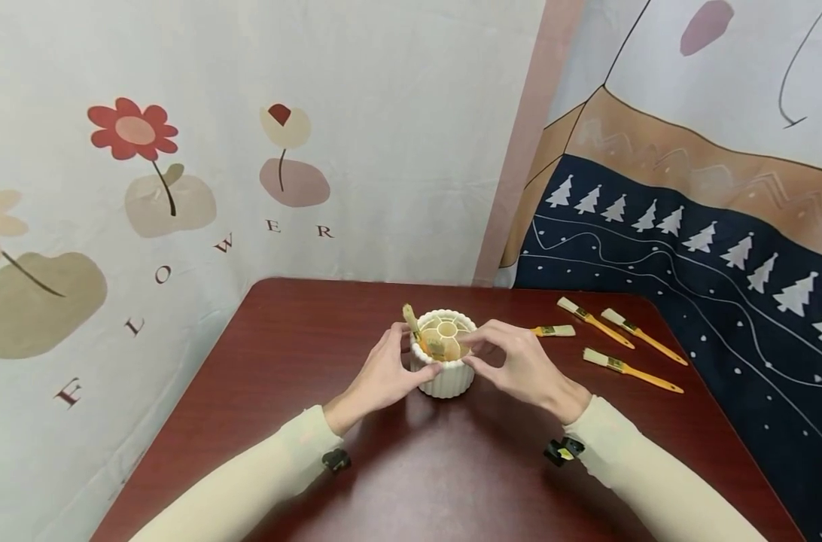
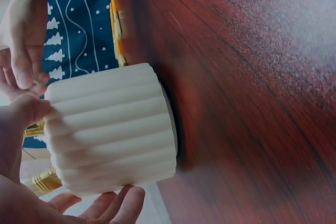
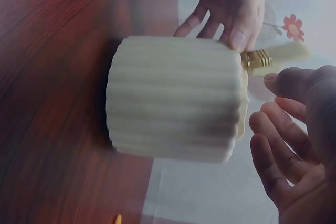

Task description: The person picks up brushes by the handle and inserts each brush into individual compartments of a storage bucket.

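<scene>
Ribbed cup (image 1: 446,382) in the left hand (image 1: 389,364), right hand (image 1: 516,366) near the rim

Cup stood upright on the tabletop (image 1: 302,354), brushes (image 1: 411,319) bristles-up inside. Left thumb and fingers were wrapped round it; the right fingers were loosely parted, gripping nothing. My guess: stiff, lightish, kinda slick, so the ribbed sides were the place to grab. Loose brushes (image 1: 615,364) off to the right looked light too; handles beat the soft bristles.

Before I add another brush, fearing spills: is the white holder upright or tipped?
Upright: the white holder stands base-down on the table, its compartments facing up.
</scene>
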Motion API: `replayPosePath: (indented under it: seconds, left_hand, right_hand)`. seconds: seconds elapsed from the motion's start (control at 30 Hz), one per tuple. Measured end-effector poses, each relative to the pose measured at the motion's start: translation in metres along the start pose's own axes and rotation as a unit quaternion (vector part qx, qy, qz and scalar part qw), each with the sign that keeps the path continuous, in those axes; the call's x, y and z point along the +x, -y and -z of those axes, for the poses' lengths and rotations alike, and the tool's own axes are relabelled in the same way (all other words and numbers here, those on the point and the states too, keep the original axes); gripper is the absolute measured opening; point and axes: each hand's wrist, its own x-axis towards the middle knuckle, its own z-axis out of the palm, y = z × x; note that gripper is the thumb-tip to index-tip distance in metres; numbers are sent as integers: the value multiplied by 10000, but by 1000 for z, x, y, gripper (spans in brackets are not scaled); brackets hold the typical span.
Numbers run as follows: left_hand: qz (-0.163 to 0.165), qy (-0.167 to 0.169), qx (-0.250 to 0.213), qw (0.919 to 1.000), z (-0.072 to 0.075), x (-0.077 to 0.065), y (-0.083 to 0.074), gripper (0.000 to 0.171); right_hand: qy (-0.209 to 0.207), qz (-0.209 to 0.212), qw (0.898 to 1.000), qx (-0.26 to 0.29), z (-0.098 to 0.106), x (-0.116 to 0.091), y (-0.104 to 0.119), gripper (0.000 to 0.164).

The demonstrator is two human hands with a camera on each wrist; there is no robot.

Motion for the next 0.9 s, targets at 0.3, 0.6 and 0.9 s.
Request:
replayPosePath:
  seconds: [0.3, 0.6, 0.9]
  left_hand:
    - [-91, 286, 373, 9989, 9, 5, 7, 84]
    - [-210, 738, -15, 9971, 17, 14, 13, 79]
    - [-169, 1077, -94, 9940, 22, 24, 12, 83]
  right_hand:
    - [-194, -679, 9969, -347, 19, -14, -12, 32]
    - [-207, -1411, 9879, -609, 35, -31, -35, 34]
    - [-252, -1791, 9798, -850, 44, -42, -64, 32]
